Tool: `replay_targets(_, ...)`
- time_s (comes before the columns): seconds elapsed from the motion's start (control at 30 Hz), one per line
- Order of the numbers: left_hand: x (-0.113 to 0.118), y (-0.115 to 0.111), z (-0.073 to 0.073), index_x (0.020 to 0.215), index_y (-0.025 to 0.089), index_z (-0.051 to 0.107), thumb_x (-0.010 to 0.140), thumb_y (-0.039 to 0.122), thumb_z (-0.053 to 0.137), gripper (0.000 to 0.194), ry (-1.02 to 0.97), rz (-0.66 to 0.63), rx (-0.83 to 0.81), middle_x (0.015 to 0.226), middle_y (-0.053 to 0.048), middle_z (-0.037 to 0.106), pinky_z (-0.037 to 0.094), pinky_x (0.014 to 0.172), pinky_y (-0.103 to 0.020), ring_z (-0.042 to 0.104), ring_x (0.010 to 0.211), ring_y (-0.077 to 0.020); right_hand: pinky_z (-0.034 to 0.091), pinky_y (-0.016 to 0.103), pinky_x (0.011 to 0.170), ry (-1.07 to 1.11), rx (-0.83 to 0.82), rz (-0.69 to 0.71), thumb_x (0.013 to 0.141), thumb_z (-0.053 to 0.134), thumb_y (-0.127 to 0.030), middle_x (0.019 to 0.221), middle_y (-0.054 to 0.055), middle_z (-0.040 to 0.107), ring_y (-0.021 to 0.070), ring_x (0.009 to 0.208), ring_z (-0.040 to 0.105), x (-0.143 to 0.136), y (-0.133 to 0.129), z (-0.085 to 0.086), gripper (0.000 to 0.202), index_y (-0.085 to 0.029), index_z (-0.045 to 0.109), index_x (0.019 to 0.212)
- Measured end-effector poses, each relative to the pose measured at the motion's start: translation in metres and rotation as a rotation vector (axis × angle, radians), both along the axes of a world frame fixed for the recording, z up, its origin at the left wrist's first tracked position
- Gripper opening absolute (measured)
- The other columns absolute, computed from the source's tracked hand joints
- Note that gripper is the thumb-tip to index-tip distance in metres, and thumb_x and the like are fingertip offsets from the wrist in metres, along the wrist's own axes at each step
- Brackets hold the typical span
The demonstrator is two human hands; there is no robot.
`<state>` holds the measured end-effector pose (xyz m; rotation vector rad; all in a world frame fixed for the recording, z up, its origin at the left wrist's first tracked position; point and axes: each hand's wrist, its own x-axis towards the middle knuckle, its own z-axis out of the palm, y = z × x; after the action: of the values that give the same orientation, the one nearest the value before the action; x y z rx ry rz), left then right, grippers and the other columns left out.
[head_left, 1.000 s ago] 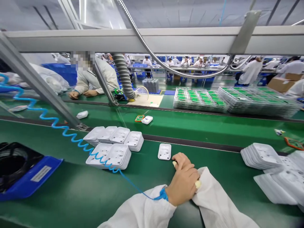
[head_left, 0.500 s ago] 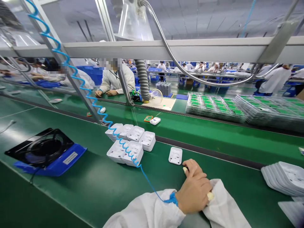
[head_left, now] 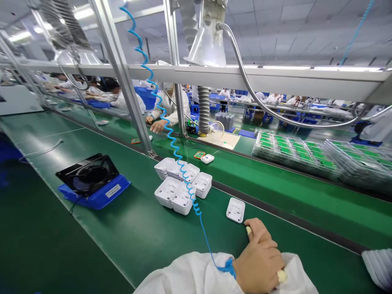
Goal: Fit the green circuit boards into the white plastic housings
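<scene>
My left hand (head_left: 259,261), with a blue strap on its wrist, lies across my right wrist. Its fingers are closed on the white right sleeve (head_left: 298,277), and one fingertip wears a pale yellow finger cot. Behind it, mostly covered, is my right hand (head_left: 259,229); its visible fingers stretch toward the left, a cot on one tip, and no object shows in them. Just beyond those fingertips lies a single white plastic housing (head_left: 235,210), untouched. Stacks of similar white housings (head_left: 183,198) stand to the left.
A blue coiled cord (head_left: 176,151) hangs across the stacks to my wrist strap. Left is a black fan (head_left: 92,173) on a blue base. Green boards fill clear trays (head_left: 290,153) beyond the belt (head_left: 275,185). More housings (head_left: 378,265) stand right; a co-worker (head_left: 174,102) sits opposite.
The view has turned left and tilted up, so the table's things appear shifted right. My hands stay together in nearly the same pose. The co-worker opposite has raised a hand.
</scene>
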<state>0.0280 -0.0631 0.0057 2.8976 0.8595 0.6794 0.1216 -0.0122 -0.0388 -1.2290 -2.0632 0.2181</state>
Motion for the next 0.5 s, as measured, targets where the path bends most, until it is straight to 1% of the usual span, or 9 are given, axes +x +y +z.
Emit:
replay_targets(0.1,0.004,0.002,-0.006,0.104,0.019,0.057,0.088,0.032,0.041,0.026,0.032,0.023,0.035,0.110,-0.002,0.064,0.023,0.103,-0.041,0.049,0.111,-0.0190,0.044,0.035,0.063,0.040,-0.004,0.009,0.083,0.034,-0.020,0.074,0.005,0.057,0.0212,0.066,0.053,-0.001,0.004,-0.011,0.026,-0.023,0.059,0.083)
replay_targets(0.2,0.008,0.005,-0.015,0.100,0.020,0.058,0.088,0.033,0.042,0.024,0.032,0.034,0.053,0.109,-0.001,0.064,0.026,0.101,-0.038,0.049,0.110,-0.0182,0.043,0.036,0.060,0.091,0.024,-0.015,0.082,0.036,-0.023,0.072,0.004,0.056,0.0217,0.064,0.052,0.001,0.006,-0.022,0.022,-0.024,0.058,0.081)
replay_targets(0.3,0.007,0.008,-0.021,0.097,0.021,0.059,0.088,0.034,0.041,0.023,0.006,0.026,0.067,0.108,-0.001,0.064,0.027,0.100,-0.038,0.050,0.109,-0.0180,0.043,0.037,0.060,0.115,0.033,-0.004,0.081,0.039,-0.024,0.071,0.004,0.056,0.0221,0.063,0.052,0.001,0.008,-0.028,0.018,-0.024,0.057,0.080)
replay_targets(0.4,0.005,0.010,-0.020,0.096,0.025,0.060,0.087,0.035,0.045,0.021,-0.019,0.026,0.073,0.105,0.000,0.065,0.030,0.100,-0.038,0.052,0.106,-0.0186,0.043,0.039,0.060,0.127,0.013,0.009,0.081,0.039,-0.027,0.072,0.005,0.056,0.0228,0.063,0.052,0.001,0.009,-0.029,0.018,-0.024,0.056,0.079)
replay_targets(0.5,0.014,0.013,-0.018,0.096,0.029,0.062,0.085,0.028,0.049,0.017,-0.047,0.084,0.070,0.101,0.000,0.066,0.031,0.101,-0.042,0.053,0.106,-0.0213,0.043,0.041,0.059,0.166,-0.010,0.017,0.080,0.039,-0.031,0.072,0.006,0.057,0.0240,0.063,0.052,0.003,0.011,-0.030,0.019,-0.027,0.058,0.079)
